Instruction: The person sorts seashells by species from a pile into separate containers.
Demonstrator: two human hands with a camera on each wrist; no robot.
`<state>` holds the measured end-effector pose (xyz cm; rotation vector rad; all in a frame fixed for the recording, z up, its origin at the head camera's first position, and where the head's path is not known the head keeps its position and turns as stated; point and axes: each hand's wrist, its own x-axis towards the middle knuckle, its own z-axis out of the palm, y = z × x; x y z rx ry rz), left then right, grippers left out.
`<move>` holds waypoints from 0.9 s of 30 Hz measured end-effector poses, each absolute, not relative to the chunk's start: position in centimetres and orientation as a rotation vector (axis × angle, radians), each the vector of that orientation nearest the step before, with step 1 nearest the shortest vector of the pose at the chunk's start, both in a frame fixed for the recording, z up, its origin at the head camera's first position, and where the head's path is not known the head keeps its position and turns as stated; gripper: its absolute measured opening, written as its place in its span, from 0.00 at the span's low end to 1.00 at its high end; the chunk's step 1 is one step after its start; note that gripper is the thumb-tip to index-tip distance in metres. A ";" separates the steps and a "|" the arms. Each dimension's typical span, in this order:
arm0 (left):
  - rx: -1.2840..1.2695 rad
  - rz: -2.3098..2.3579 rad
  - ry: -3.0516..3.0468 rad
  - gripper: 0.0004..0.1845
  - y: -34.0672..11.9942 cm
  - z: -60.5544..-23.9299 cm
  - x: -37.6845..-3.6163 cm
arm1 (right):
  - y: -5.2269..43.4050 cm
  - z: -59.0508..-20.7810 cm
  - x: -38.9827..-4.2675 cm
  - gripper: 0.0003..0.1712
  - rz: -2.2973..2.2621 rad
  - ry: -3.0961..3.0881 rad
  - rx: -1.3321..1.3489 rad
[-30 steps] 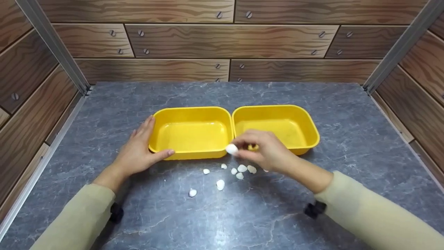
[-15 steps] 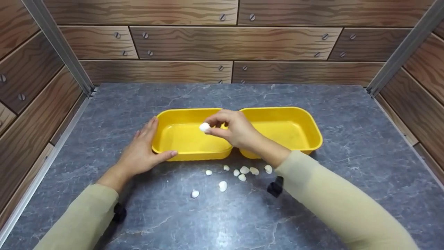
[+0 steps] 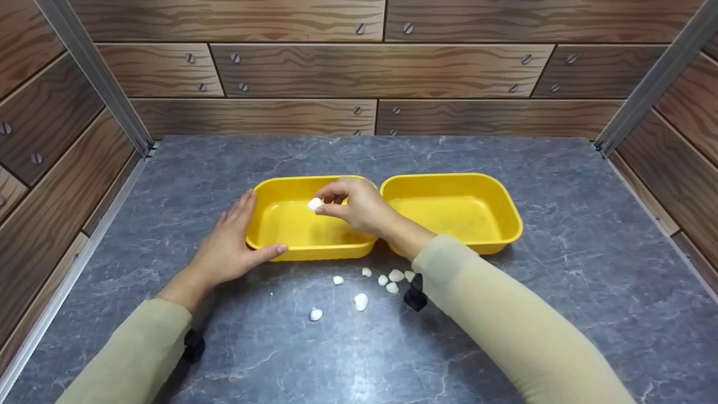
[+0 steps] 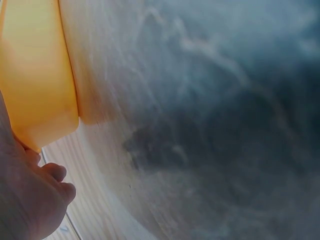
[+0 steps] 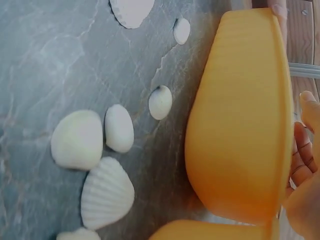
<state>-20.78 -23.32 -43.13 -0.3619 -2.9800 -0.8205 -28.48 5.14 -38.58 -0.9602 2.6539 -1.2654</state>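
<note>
Two yellow plastic tubs stand side by side in the head view. My left hand (image 3: 227, 247) rests against the left end of the left tub (image 3: 308, 253), its fingers along the end wall and the thumb on the near rim. Over that tub, my right hand (image 3: 362, 206) pinches a white seashell (image 3: 315, 204) between thumb and fingertips. The right tub (image 3: 449, 213) stands beside it with a bare floor. Several white shells lie loose before the tubs, among them a large shell (image 3: 360, 302) and a ribbed shell (image 5: 107, 195) in the right wrist view.
The tubs stand on a grey marble-patterned table (image 3: 224, 365). Wood-patterned panels (image 3: 370, 70) rise behind and at both sides, with metal posts (image 3: 95, 73) at the corners. The right sleeve (image 3: 505, 314) reaches across the table's right front and partly covers the shells.
My right hand has carried the shell left, from near the tubs' meeting point to over the left tub. The left hand stays at the left tub.
</note>
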 end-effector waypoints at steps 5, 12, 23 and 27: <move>-0.364 -0.814 -2.979 0.65 -23.3 -43.2 -20.8 | 4.5 -39.1 -28.9 0.14 -1.165 2.667 -0.934; -0.364 -0.822 -2.980 0.65 -23.4 -43.1 -20.8 | 3.9 -39.4 -29.2 0.16 -1.071 2.648 -0.917; -0.368 -0.820 -2.979 0.67 -23.4 -43.0 -20.7 | 3.6 -39.6 -29.6 0.20 -0.942 2.667 -0.866; -0.364 -0.817 -2.984 0.67 -23.4 -43.0 -20.8 | 3.7 -39.3 -29.5 0.21 -0.877 2.697 -0.923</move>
